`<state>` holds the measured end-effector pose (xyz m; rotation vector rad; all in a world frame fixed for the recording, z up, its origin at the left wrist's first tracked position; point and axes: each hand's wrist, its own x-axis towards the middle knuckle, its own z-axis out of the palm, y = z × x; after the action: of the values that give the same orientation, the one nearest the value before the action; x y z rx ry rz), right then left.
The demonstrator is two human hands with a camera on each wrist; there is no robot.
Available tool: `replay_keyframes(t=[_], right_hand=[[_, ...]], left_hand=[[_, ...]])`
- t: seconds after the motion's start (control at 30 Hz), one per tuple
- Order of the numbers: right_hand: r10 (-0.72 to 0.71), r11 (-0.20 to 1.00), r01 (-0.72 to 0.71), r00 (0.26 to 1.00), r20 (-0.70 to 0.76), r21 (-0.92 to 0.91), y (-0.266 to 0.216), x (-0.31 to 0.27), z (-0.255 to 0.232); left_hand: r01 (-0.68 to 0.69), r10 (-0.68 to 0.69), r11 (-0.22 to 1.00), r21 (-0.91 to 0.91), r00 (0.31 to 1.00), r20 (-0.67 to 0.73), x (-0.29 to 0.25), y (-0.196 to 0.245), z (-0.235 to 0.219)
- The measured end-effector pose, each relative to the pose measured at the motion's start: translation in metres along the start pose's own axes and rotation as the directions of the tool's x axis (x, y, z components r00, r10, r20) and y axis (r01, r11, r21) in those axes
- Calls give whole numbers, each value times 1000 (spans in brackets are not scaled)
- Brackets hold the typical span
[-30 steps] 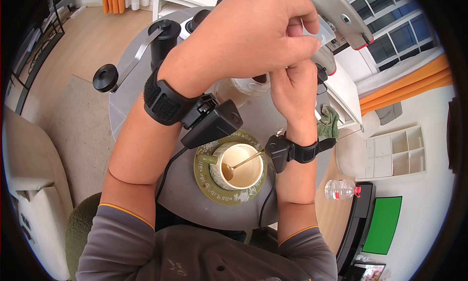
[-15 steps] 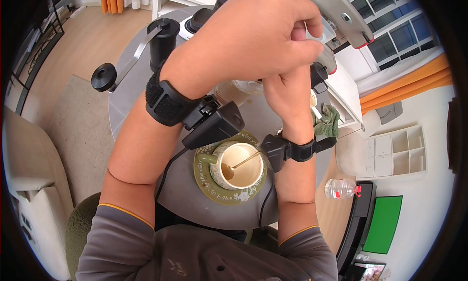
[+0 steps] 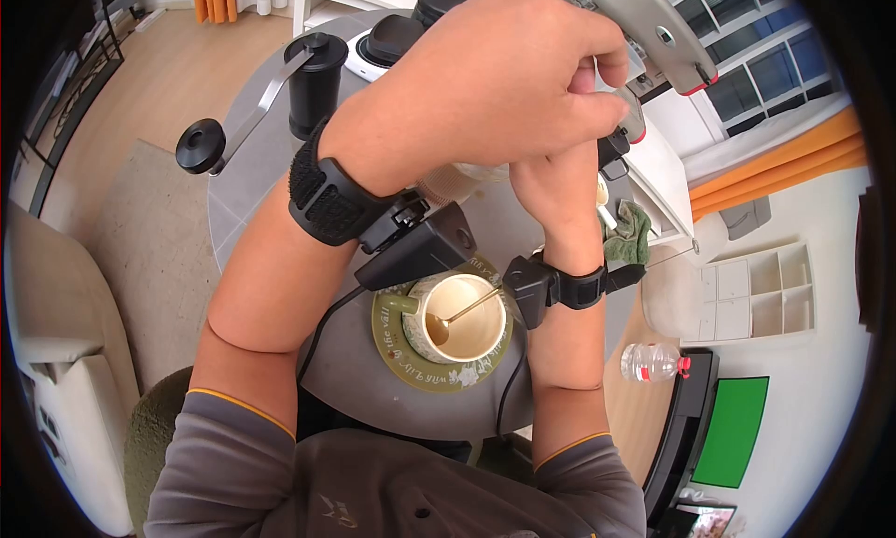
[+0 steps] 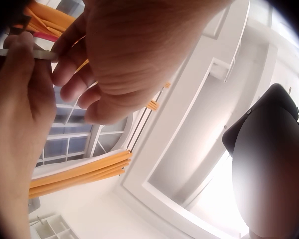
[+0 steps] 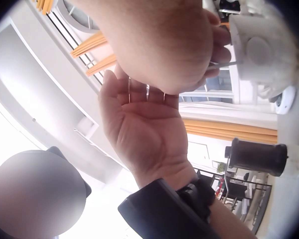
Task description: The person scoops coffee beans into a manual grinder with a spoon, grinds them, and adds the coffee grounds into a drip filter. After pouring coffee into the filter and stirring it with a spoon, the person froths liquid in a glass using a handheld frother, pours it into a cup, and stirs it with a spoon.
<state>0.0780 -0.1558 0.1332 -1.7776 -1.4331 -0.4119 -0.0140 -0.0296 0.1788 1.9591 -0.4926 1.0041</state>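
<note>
As the person's right hand (image 3: 557, 197) pinches a thin pale strip (image 4: 42, 55), the left hand (image 3: 485, 85) crosses in front, its fingers loosely bent; whether they also grip cannot be told. The strip's other end is cut off in the left wrist view. It lies just beside the left fingertips, well apart from the mug (image 3: 485, 331) above the tabletop (image 3: 347, 389).

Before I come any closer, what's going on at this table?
Someone's right hand seems to pinch a pale stick, mostly hidden, so I can't tell what it is. In the head view their left hand overlaps the right, its fingers near the stick; whether they touch is unclear. Closer in, a cup stands on a green saucer with a spoon leaning inside, held by neither hand.
</note>
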Motion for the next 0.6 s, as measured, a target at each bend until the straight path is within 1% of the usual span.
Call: replay_keyframes(t=[0.03, 0.17, 0.23, 0.27, 0.33, 0.37, 0.43, 0.47, 0.5, 0.53, 0.57, 0.6], right_hand=[[23, 1000, -22, 1000, 14, -15, 0, 0, 0], [31, 999, -30, 999, 26, -21, -1, 2, -2], [-100, 995, 101, 991, -94, 8, 4, 5, 1], [-100, 995, 101, 990, -95, 8, 3, 4, -1], [19, 999, -20, 1000, -11, -46, 2, 1, -8], [19, 999, -20, 1000, -11, -46, 3, 1, -8], [70, 997, -70, 998, -2, -23, 5, 1, -7], [70, 997, -71, 998, -3, -23, 6, 1, -7], [67, 997, -67, 998, -2, -29, 6, 1, -7], [64, 997, -64, 998, -2, -34, 6, 1, -7], [63, 997, -63, 998, -3, -34, 7, 1, -6], [33, 999, -34, 999, -40, -31, 10, 2, -6]], left_hand=[[5, -5, 1000, 4, 1000, -13, -1, 1, 0], [-7, 7, 1000, 30, 1000, 8, 0, 6, -8], [-8, 10, 998, 57, 1000, -29, -1, 5, -5], [-9, 11, 998, 57, 1000, -28, 0, 4, -6], [-6, 6, 1000, 10, 1000, 1, 1, 2, -9], [-6, 6, 1000, 10, 1000, 1, 0, 4, -10], [30, -30, 998, 55, 1000, -3, 0, 9, -11], [30, -30, 998, 55, 1000, -2, 1, 3, -9], [65, -65, 998, -21, 998, 2, 2, -8, -6], [100, -99, 990, -96, 995, 9, 5, -6, -6], [99, -99, 990, -96, 995, 10, 3, -3, -9], [72, -73, 993, -89, 997, -16, -2, 3, -14]])
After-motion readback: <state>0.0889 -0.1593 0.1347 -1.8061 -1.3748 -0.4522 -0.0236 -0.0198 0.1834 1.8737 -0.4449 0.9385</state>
